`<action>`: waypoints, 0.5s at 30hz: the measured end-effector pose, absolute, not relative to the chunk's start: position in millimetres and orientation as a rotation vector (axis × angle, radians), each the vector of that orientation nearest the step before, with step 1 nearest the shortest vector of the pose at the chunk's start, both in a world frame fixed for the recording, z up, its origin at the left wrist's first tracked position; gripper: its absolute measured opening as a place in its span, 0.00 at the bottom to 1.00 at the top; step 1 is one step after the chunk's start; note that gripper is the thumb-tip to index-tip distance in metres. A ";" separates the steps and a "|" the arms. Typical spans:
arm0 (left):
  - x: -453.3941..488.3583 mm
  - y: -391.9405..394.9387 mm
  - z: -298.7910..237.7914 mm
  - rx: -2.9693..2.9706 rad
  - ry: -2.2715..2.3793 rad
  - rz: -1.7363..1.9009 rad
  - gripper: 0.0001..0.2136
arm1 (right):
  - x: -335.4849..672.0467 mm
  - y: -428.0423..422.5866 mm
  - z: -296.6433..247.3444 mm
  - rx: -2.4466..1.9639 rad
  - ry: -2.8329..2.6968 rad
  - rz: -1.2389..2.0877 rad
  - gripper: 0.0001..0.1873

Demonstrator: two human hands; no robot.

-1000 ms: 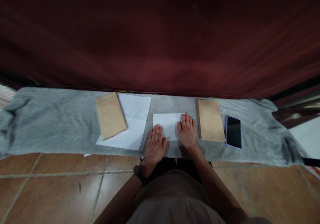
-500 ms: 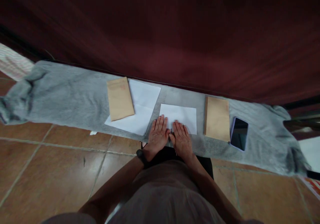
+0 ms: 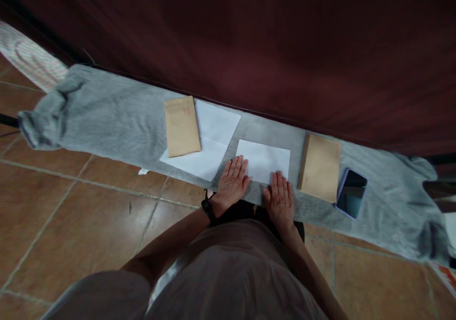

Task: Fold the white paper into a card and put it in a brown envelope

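Observation:
A folded white sheet of paper (image 3: 265, 160) lies on a grey cloth (image 3: 107, 120) spread on the floor. My left hand (image 3: 233, 182) lies flat with fingers stretched on the sheet's near left corner. My right hand (image 3: 280, 198) lies flat at the sheet's near right edge, fingertips on the paper. Both hands hold nothing. A dark watch sits on my left wrist.
A brown envelope (image 3: 181, 126) lies on larger white sheets (image 3: 213, 134) to the left. Another brown envelope (image 3: 320, 168) and a phone (image 3: 352, 193) lie to the right. A dark red curtain (image 3: 249, 49) hangs behind the cloth. Tiled floor (image 3: 71, 206) is in front.
My hands were together at the sheet's near edge half a second ago; they have now slid apart toward its near corners. The view has tilted and shifted.

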State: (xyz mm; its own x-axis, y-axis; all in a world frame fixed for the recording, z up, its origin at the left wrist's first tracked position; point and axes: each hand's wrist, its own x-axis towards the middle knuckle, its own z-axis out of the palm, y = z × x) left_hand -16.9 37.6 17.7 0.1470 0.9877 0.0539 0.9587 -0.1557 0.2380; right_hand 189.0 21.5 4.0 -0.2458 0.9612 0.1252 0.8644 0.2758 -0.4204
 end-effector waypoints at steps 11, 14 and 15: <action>17.7 18.7 14.8 2.520 1.493 0.282 0.32 | 190.8 19.7 -0.4 -1.660 -2.266 0.274 0.33; 12.2 17.7 10.5 2.509 1.523 0.252 0.34 | 190.6 19.5 -2.2 -1.643 -2.279 0.185 0.33; 9.1 17.8 9.6 2.500 1.548 0.246 0.35 | 190.3 19.5 -2.6 -1.642 -2.282 0.155 0.33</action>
State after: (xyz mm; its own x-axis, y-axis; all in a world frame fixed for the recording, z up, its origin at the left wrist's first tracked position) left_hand 9.1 17.8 9.6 0.4407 0.8967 0.0408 0.8652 -0.4364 0.2470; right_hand 190.3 19.5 -2.6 -0.2849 0.9381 0.1970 0.9027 0.3317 -0.2739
